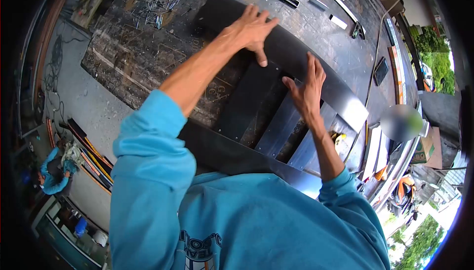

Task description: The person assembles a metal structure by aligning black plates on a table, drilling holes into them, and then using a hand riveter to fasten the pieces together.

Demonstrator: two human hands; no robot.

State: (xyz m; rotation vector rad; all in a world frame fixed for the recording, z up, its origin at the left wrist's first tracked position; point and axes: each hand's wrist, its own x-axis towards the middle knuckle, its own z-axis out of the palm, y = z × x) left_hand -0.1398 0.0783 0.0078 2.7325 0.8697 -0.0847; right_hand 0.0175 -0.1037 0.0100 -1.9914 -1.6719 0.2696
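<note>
A dark, metallic-looking frame (251,97) is laid on the workbench (111,67), with slats (278,129) set between its far rail (294,50) and near rail (232,154). The left hand (252,28) is spread open over the far rail, left of the frame's middle, its thumb reaching down by a slat. The right hand (310,89) is also open, its fingers raised at the same rail, right of the frame's middle, its thumb by a gap between slats. Neither hand appears closed around anything, so the frame could be slid or twisted if it were pressed unevenly. A thumb could be pinched or cut at a slat edge if the frame were shifted suddenly. Whether the near rail overhangs the workbench cannot be told; if so, the frame could be tipped by a push there. Loose fasteners (159,21) beyond the frame's left end could be dragged beneath it and its surface scratched. A yellow object (338,138) by the frame's right end, and the phone (380,71) beyond that end, could be knocked by a swing that way.
</note>
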